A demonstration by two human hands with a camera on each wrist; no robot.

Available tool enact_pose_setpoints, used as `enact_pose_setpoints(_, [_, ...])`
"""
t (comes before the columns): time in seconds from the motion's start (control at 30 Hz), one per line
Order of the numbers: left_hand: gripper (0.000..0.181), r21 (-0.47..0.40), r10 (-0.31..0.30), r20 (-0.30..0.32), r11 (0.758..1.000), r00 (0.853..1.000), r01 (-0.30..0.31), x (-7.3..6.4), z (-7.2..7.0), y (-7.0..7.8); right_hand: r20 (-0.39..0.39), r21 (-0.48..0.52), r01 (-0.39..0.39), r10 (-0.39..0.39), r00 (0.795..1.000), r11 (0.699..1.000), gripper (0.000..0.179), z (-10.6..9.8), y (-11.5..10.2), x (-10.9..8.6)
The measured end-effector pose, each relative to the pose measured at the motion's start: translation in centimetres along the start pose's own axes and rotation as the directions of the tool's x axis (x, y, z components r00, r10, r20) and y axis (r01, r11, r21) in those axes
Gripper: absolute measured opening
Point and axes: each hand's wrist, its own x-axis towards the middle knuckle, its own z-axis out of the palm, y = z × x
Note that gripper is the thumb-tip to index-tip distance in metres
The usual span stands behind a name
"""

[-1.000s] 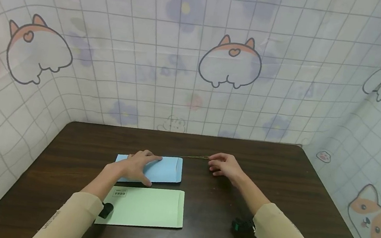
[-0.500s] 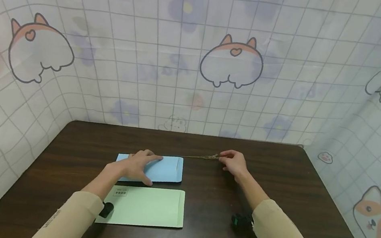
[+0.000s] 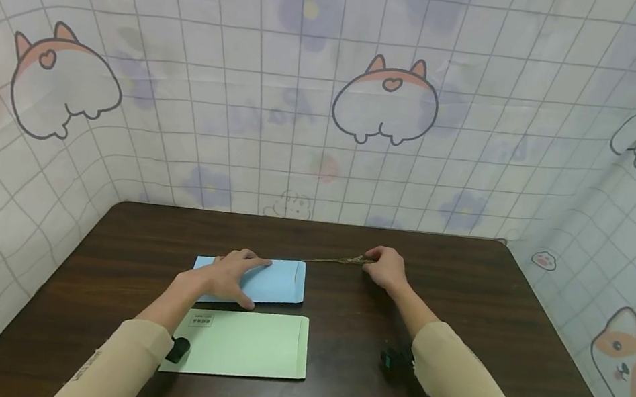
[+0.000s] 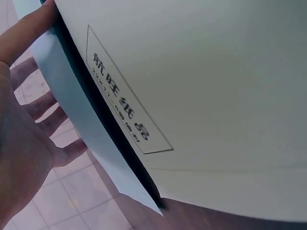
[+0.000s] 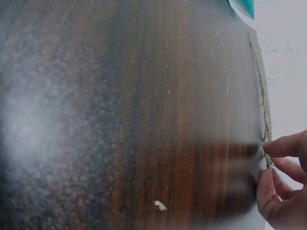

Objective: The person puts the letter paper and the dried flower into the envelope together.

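My left hand (image 3: pixel 223 277) rests on a light blue envelope (image 3: pixel 277 282), with fingers and thumb spread across it. Nearer to me lies a pale green envelope (image 3: pixel 248 346), whose boxed printed label (image 4: pixel 122 98) shows large in the left wrist view. A thin dried plant sprig (image 3: pixel 340 260) lies on the table beyond the blue envelope's right end. At the sprig's right tip, the thumb and fingers of my right hand (image 3: pixel 389 269) are curled around it. The right wrist view shows the sprig (image 5: pixel 263 91) running away from these fingertips.
A dark wood-grain table (image 3: pixel 339 391) carries everything. Patterned cloth (image 3: pixel 240 147) closes off its back and sides. Small dark cameras are on the left wrist (image 3: pixel 177 350) and the right wrist (image 3: pixel 395 360). A small white speck (image 5: pixel 160 205) lies on the tabletop.
My right hand has moved right along the sprig to its far tip, and its fingers have drawn together there. The left hand and both envelopes have stayed put.
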Motion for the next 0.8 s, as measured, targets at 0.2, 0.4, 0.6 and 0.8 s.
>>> enact_pose_setpoints(0.2, [0.092, -0.01, 0.001, 0.0, 1.0, 1.0, -0.001, -0.06, 0.01, 0.03, 0.01, -0.128, 0.046, -0.045, 0.999, 0.991, 0.025, 0.17, -0.19, 0.35])
enact_pose_setpoints(0.4, [0.092, -0.011, -0.001, 0.001, 1.0, 1.0, 0.001, -0.18, -0.04, 0.08, 0.013, -0.178, 0.074, -0.073, 0.997, 0.981, 0.019, 0.13, -0.28, 0.4])
enact_pose_setpoints(0.6, [0.093, -0.007, -0.006, 0.008, 1.0, 1.0, 0.006, -0.18, -0.02, 0.09, 0.003, -0.187, 0.099, -0.101, 0.995, 0.977, 0.012, 0.06, -0.09, 0.22])
enact_pose_setpoints(0.8, [0.093, -0.005, -0.003, 0.0, 1.0, 1.0, 0.003, -0.2, -0.08, 0.09, 0.013, -0.167, 0.11, -0.11, 0.994, 0.98, 0.01, -0.19, 0.12, 0.13])
